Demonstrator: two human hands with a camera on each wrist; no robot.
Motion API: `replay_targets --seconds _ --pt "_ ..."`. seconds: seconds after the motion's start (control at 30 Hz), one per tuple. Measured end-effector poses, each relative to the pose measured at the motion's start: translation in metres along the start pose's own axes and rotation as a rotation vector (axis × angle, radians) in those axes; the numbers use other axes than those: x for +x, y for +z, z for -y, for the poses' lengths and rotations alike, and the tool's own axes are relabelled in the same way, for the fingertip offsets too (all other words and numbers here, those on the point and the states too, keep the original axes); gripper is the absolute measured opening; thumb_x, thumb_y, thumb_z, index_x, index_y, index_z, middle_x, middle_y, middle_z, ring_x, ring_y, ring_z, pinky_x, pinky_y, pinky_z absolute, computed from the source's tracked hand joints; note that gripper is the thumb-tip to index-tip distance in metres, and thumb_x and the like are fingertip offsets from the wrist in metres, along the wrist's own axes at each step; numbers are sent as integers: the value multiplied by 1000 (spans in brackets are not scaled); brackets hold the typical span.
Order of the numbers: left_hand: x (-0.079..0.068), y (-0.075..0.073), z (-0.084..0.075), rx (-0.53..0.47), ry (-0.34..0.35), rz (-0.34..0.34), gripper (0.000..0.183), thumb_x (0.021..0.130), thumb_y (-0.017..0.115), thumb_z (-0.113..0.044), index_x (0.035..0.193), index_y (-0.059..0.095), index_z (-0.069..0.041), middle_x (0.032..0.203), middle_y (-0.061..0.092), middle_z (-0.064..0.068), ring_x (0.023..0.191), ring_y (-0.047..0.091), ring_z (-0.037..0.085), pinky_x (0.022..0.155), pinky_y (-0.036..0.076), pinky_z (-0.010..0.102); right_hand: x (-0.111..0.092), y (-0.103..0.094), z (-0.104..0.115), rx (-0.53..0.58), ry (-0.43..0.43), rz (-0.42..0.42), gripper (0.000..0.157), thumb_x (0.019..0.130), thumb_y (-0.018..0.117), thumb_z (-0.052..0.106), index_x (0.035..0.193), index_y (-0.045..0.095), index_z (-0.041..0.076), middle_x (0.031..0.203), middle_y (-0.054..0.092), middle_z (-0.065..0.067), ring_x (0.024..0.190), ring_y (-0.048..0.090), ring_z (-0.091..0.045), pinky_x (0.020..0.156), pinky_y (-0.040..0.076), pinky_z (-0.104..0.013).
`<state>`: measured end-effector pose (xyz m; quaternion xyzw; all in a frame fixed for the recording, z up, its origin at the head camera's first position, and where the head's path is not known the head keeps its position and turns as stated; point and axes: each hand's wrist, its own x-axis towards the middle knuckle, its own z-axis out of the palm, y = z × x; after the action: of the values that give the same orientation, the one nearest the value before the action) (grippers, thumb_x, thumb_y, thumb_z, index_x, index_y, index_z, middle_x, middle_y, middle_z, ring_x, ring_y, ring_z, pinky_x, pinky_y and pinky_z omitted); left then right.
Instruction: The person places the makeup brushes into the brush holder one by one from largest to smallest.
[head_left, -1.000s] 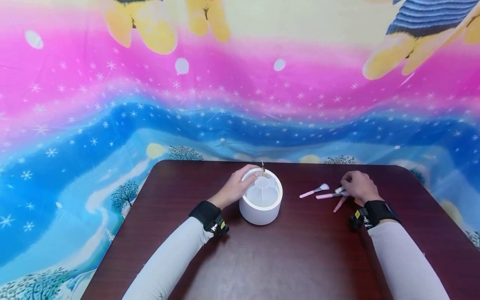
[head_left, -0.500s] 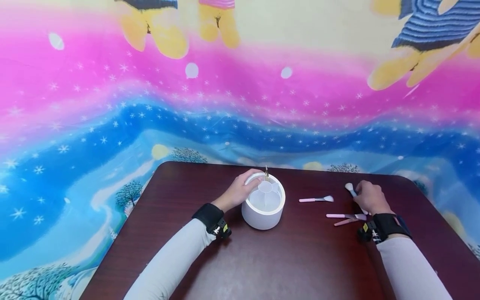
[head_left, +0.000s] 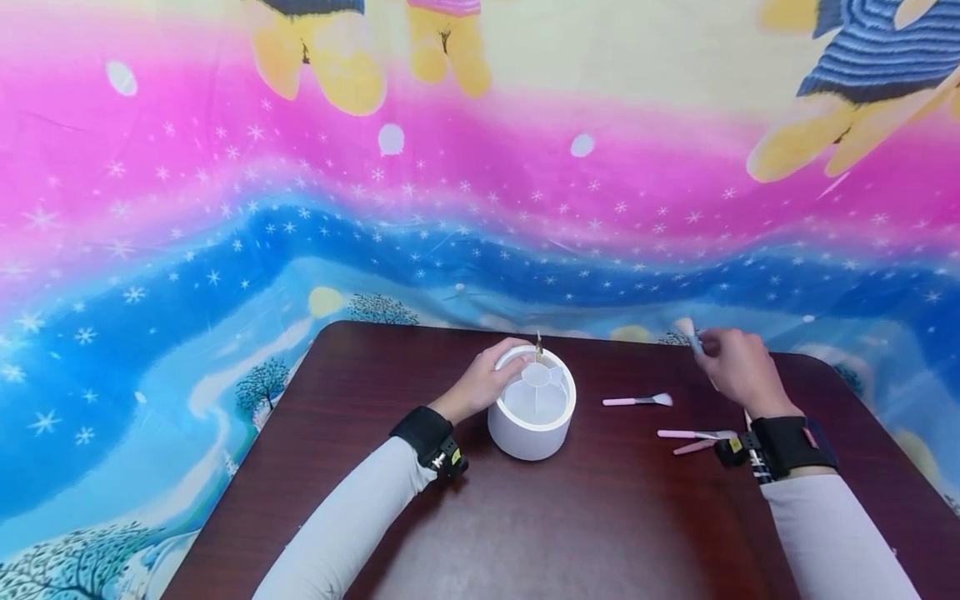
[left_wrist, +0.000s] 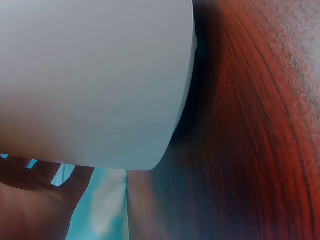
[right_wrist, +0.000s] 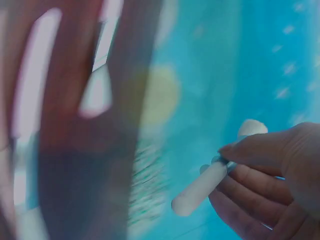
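My left hand (head_left: 480,379) grips the near-left rim of a white round organizer (head_left: 532,442), thumb over the edge. Its inside is split by pale dividers round a central ring. In the left wrist view the organizer's smooth side (left_wrist: 95,85) fills much of the picture, with the fingers (left_wrist: 37,200) partly behind it. To the right, my right hand (head_left: 742,371) pinches a makeup brush (head_left: 686,328) above the table, its pale bristles up. The right wrist view shows the brush's light handle (right_wrist: 197,192) sticking out below the thumb and fingers.
One pink-handled makeup brush (head_left: 636,401) lies right of the organizer. Two more, an upper brush (head_left: 678,434) and a lower brush (head_left: 692,448), lie close together by the right wrist. A small gold-coloured piece (head_left: 538,347) stands at the organizer's far rim. A printed cloth hangs behind the table.
My right hand has picked a makeup brush from the group on the table and raised it, bristles upward. My left hand keeps its grip on the organizer.
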<state>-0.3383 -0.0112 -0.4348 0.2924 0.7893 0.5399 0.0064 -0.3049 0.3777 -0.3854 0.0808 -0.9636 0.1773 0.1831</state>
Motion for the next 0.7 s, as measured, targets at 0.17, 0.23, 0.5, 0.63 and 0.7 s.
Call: replay_targets --seconds 0.17,0.23,0.5,0.63,0.7 --pt "-1 1 0 10 -2 -7 32 96 50 -38 124 55 -22 115 60 -6 101 54 7 89 44 36 12 -13 42 60 -60 -65 27 84 66 6 110 63 -1 90 66 -22 81 62 -32 65 50 -49" --pt "-1 1 1 12 -1 -6 32 96 50 -38 124 55 -22 114 60 -5 101 54 7 89 44 36 14 -16 58 98 -55 -58 29 85 66 7 112 62 0 92 66 -20 81 62 -30 63 51 -46" --pt "-2 1 0 5 -10 -11 32 96 50 -38 123 55 -23 115 60 -6 101 54 7 89 44 36 21 -15 105 257 -53 -17 28 83 72 17 108 65 5 91 68 -12 83 64 -23 63 52 -41" --pt "-1 1 -1 -6 0 -9 32 96 50 -39 124 55 -22 115 60 -6 101 55 7 89 45 37 24 -10 118 331 -53 4 27 81 73 16 106 66 7 92 68 -9 82 64 -19 65 53 -40" --pt "-2 0 0 -5 3 -8 32 96 50 -39 123 55 -23 114 60 -6 101 55 7 89 45 36 25 -6 123 370 -45 20 28 81 73 17 106 65 8 93 68 -8 83 64 -17 67 53 -39"
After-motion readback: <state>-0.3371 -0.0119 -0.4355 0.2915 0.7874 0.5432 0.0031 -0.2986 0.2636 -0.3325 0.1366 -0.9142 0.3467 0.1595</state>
